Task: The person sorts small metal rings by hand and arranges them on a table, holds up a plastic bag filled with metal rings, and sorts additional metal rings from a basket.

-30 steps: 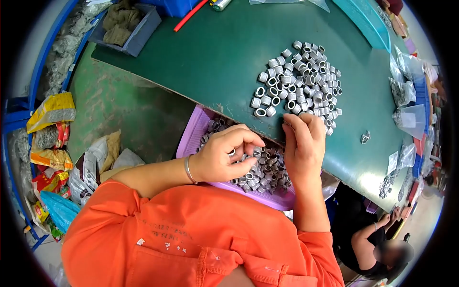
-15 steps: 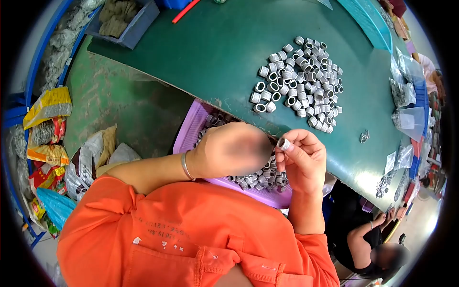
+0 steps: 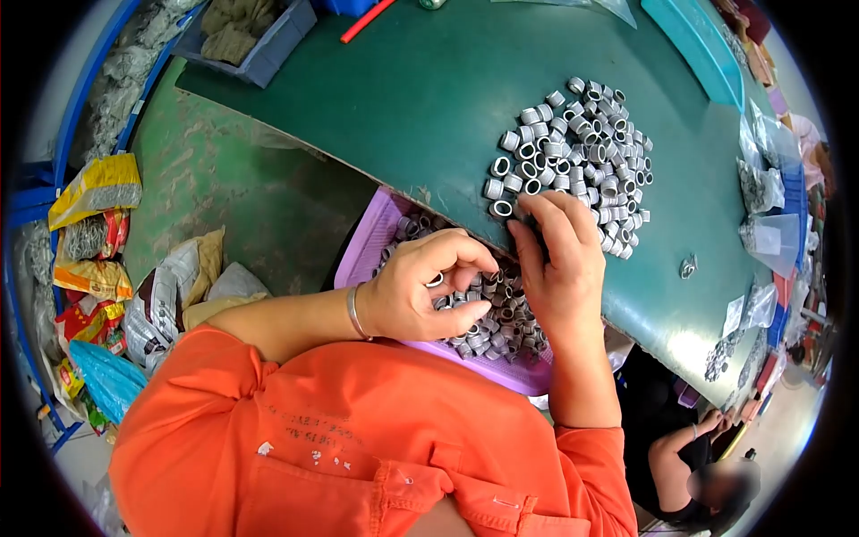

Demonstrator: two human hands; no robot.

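Observation:
My right hand [image 3: 565, 259] is at the near edge of a heap of short grey metal threaded rings [image 3: 595, 148] on the green table. Its thumb and fingertips close around one threaded ring [image 3: 521, 213], partly hidden by the fingers. My left hand [image 3: 425, 285] hovers over a purple plastic basket [image 3: 367, 249], palm turned inward. Its fingers are curved, with the thumb apart from them. A pale ring [image 3: 436, 280] shows in the gap by the palm. More rings [image 3: 488, 340] fill the basket below both hands.
The green table's edge [image 3: 358, 168] runs diagonally beside the basket. A grey bin with cloth [image 3: 259, 54] stands at upper left, a turquoise tray [image 3: 693, 45] at upper right. Sacks [image 3: 170, 295] lie on the left floor. Another person [image 3: 671, 456] sits at lower right.
My right hand has moved up from above the basket to the heap's edge. My left hand has drawn back slightly left, its fingers now spread from the thumb. The view has shifted a little.

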